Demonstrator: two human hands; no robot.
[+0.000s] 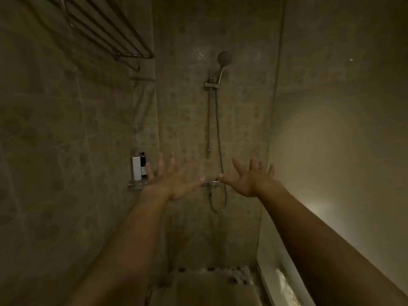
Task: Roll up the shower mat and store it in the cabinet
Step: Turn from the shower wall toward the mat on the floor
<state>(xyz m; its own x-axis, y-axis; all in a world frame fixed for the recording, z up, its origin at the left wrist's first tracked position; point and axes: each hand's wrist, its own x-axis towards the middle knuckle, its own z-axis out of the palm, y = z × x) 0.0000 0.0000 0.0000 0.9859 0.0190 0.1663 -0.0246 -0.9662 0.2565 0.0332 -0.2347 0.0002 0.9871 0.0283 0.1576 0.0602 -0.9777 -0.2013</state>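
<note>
A dull, flat shower mat [205, 290] lies on the pebble floor of the dim shower stall, at the bottom middle of the head view. Both arms stretch forward at chest height, far above it. My left hand [176, 180] is spread wide with fingers apart and holds nothing. My right hand [251, 178] is also spread and empty, with its thumb close in front of the mixer tap [210, 183]. No cabinet is in view.
A shower head [224, 59] on a rail with a looping hose hangs on the tiled back wall. On the left wall a small shelf [135, 186] carries a white bottle [136, 167] and a dark pump bottle. A metal towel rack [123, 40] sits high left. A glass panel [331, 151] closes the right side.
</note>
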